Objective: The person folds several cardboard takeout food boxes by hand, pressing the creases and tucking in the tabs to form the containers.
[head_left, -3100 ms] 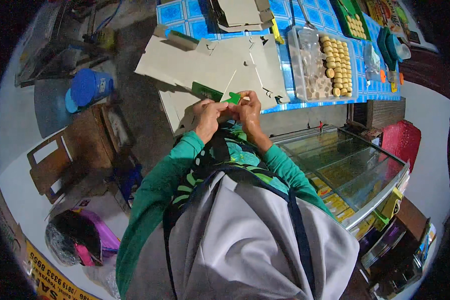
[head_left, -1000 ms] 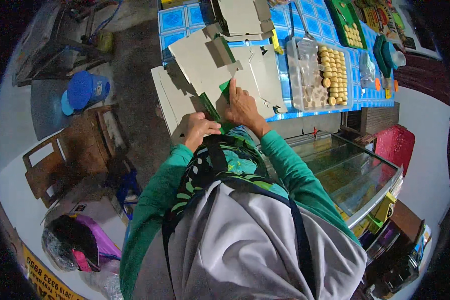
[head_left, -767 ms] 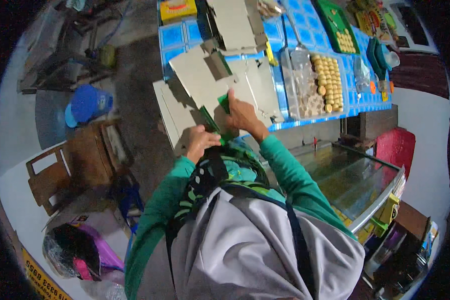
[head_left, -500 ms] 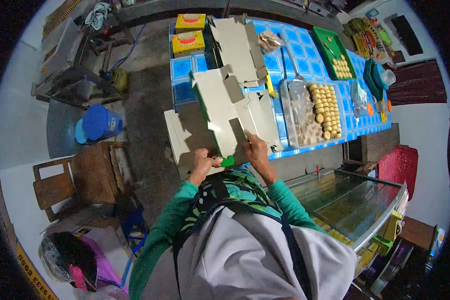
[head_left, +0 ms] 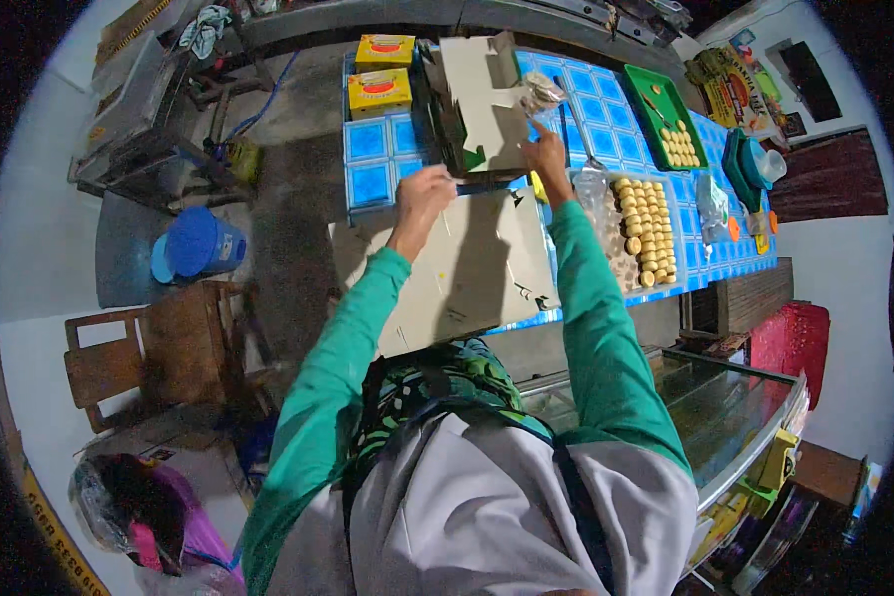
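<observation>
A partly folded cardboard box [head_left: 482,94], pale inside with a green flap at its near end, lies on the table ahead of me. My right hand [head_left: 546,157] is at its right near edge, index finger stretched out and fingers apart. By the near left corner is my left hand [head_left: 425,204], its fingers bent and smeared by motion; whether they touch the box I cannot tell. Below both hands lies a flat cardboard sheet [head_left: 447,273], pale with cut slots, jutting over the table's near left edge.
Two yellow boxes [head_left: 379,89] stand at the far left of the blue checked tablecloth [head_left: 370,149]. Right of my right arm is a clear tub [head_left: 677,233] with rows of small round pastries [head_left: 646,223]. A green tray [head_left: 700,139] holds more pastries. A glass case [head_left: 725,397] stands near right.
The partly folded box has gone from close to my body to farther up the table. Both hands moved away from me with it, baring the flat sheet below. My right hand's fingers have spread.
</observation>
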A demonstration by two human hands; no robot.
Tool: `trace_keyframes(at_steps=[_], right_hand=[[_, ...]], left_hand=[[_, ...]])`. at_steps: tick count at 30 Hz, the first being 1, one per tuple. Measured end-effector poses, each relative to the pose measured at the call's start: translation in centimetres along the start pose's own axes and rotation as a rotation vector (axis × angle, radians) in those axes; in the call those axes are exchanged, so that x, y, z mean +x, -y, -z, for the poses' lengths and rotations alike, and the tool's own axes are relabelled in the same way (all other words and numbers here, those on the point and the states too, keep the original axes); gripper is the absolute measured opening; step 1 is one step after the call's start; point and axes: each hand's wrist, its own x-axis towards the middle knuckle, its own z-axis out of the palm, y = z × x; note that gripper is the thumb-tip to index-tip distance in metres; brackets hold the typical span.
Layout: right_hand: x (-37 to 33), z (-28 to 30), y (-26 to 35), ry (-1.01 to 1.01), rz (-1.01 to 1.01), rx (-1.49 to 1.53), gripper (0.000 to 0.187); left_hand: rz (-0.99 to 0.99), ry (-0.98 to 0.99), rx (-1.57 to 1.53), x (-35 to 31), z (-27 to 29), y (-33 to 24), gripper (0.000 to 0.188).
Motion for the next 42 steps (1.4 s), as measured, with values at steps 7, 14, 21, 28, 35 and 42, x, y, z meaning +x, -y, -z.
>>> trace_keyframes(at_steps=[7,14,21,28,35,42], right_hand=[[-11.3,0.4,0.4,-0.215,-0.059,-0.118,0.028],[-22.2,0.0,2.0,-0.054,-0.133,-0.523,0.017],[-24.2,-3.6,5.8,-0.076,-0.204,-0.298,0.016],[-23.6,-2.6,4.4,-0.415,-0.269,-0.511,0.033],[-22.7,-1.9,0.1,-0.197,-0.388,-0.368,0.019],[-22.2,0.0,4.1,-0.179,-0.449,-0.118,0.029]], left_hand=[[-0.385,-0.665,0.717,-16.7,10.4,7.1,0.025],[0.046,-0.364,0.941,-19.6,9.7,6.0,0.043],[0.166,-0.227,1.154,-19.4,7.1,7.0,0.064],[0.165,-0.485,0.522,-19.8,8.0,9.6,0.063],[0.233,-0.560,0.388,-18.7,7.4,8.4,0.060],[0.349,-0.515,0.047,-19.3,8.1,8.9,0.060]])
